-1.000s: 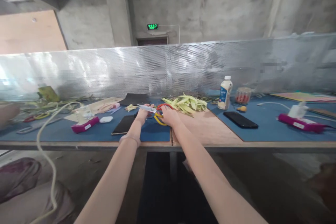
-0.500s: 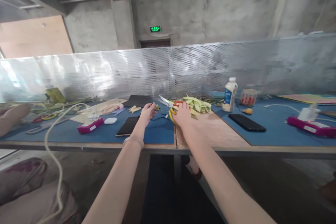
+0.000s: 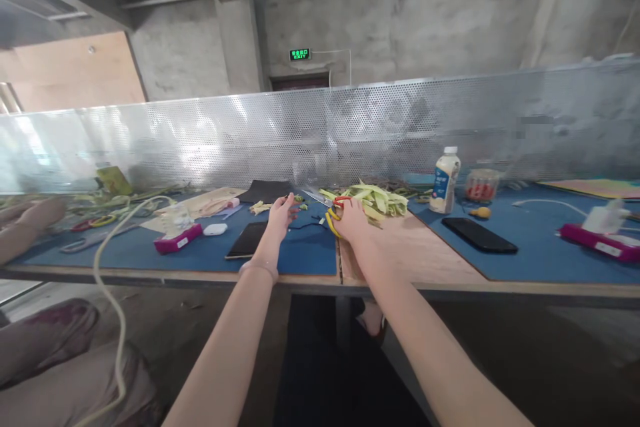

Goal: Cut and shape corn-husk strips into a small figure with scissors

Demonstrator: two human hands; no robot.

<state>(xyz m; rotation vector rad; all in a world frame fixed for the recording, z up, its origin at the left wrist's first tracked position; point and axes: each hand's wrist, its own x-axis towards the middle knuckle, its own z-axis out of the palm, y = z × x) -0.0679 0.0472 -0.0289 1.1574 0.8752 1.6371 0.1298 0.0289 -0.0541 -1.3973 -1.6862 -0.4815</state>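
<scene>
My right hand (image 3: 353, 219) is closed round the handles of scissors (image 3: 338, 211), one loop red and the other yellow. Their metal blades point forward and left, above the blue mat. Just left of the blade tips is my left hand (image 3: 282, 215), its fingers curled. Whatever may be between those fingers is too small to make out. Small green scraps (image 3: 300, 200) lie beyond its fingertips. A pile of pale green husk-like leaves (image 3: 383, 199) rests behind and right of my right hand. Near my left wrist lies a dark phone or tablet (image 3: 247, 240).
To the right stand a white-capped bottle (image 3: 445, 180), a jar with red contents (image 3: 481, 185) and a black phone (image 3: 479, 235). Magenta power strips (image 3: 177, 239) sit on both sides. Another person's hand (image 3: 40, 217) is at far left. A perforated metal screen (image 3: 225, 140) closes the back.
The view has shifted slightly, moving the scene a little to the right. The scissor blades look lower and narrower. The other person's hand at the left has moved inward.
</scene>
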